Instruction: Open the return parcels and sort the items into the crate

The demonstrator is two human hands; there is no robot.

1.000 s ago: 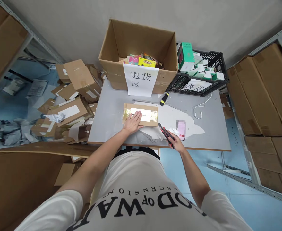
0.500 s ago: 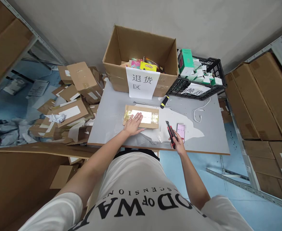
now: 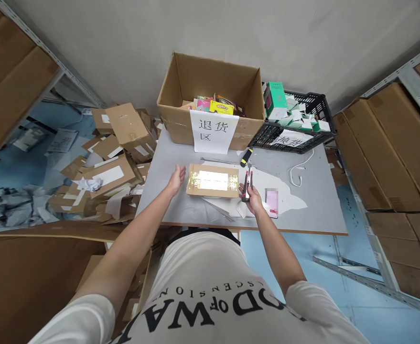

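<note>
One empty left hand [image 3: 177,180] is hovering, loosely spread, beside a carton [image 3: 213,181] lying behind the front edge of the bench [image 3: 324,212], nearer the left edge; the right hand [image 3: 254,199] is curling around a utility knife [image 3: 247,184], which could be slipping if the unpinned carton is sliding; the carton's long axis is following the front edge, ends pointing sideways

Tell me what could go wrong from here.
The utility knife in the right hand is beside the box; if its blade is out, it could cause a cut. The open left hand isn't on top of the box, so the box could slide. The phone, near the front edge of the table, might get knocked off.
</note>
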